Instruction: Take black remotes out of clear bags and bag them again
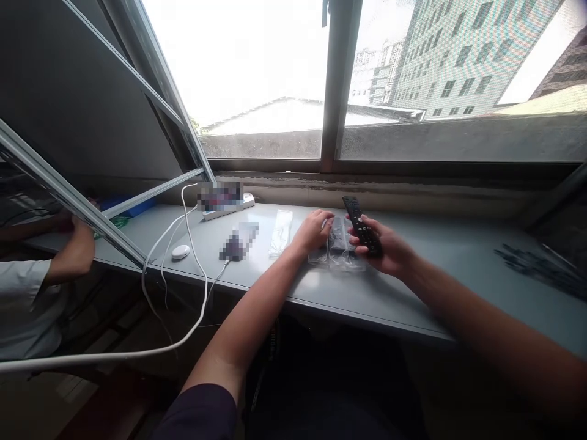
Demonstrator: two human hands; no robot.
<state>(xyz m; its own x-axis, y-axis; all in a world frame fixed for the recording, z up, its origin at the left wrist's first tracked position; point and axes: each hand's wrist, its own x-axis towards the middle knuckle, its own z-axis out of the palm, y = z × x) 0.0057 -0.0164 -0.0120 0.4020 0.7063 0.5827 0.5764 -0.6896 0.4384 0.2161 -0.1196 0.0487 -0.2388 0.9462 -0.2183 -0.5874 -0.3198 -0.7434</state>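
Observation:
A black remote control (359,223) with rows of small buttons is held in my right hand (389,249), its far end tilted up toward the window. The fingers are wrapped round its lower half. My left hand (314,231) is at the left edge of a clear plastic bag (346,261) lying on the table. Its fingers are curled against the bag, and the palm side is hidden. Something dark shows through the plastic between my hands. Just left of my left hand lies a flat stack of clear, whitish plastic sleeves (280,232).
On the grey table (413,305), a white round puck (180,252), a blurred phone-like object (236,244) on a cable and a white power strip (229,208) stand left. Dark strands (541,269) lie right. Past the metal frame (151,177), a co-worker's arm (76,250) shows.

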